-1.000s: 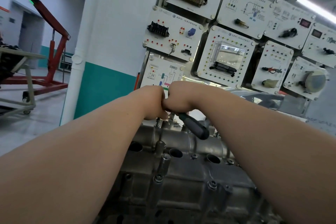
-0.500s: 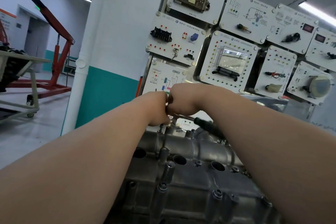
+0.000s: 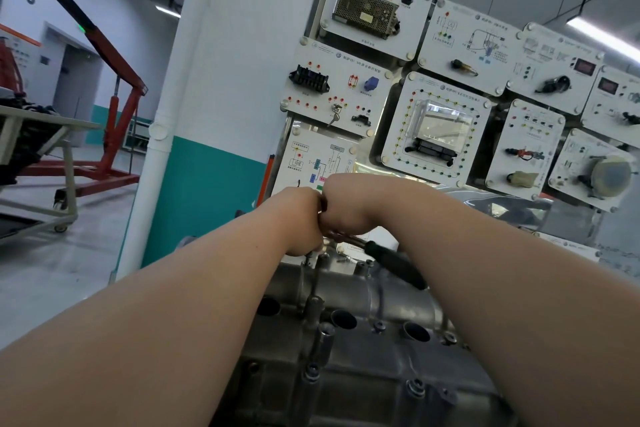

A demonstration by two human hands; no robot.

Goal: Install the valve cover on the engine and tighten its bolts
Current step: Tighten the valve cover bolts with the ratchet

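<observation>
Workshop space with a grey floor (image 3: pixel 45 281) fills the left side, and a white-and-teal wall (image 3: pixel 221 135) with a white drainpipe (image 3: pixel 166 114) on it stands in the middle. To the right of the wall, a large training board (image 3: pixel 446 156) carries many white panels with sockets, wiring diagrams, switches and mounted car parts. Far left, a red engine crane (image 3: pixel 114 107) stands well behind a pale wheeled trolley (image 3: pixel 67 166).

Low in the centre, the valve cover (image 3: pixel 363 350) sits on top of the engine, grey cast metal with round plug holes along it. It lies between the person's two bare forearms and just below the hands.

Both hands meet knuckle to knuckle above the far edge of the cover, wrists bent so that only their backs show. The right hand (image 3: pixel 349 204) is curled round the chrome shank of a ratchet wrench (image 3: pixel 394 265), whose black handle sticks out down and to the right, under the right forearm. The left hand (image 3: pixel 298 222) is bunched with its fingers turned down towards the head of the wrench. They are hidden behind the hand, so I cannot tell whether it grips anything.

Small bolts (image 3: pixel 380 325) sit in the cover near the plug holes.
</observation>
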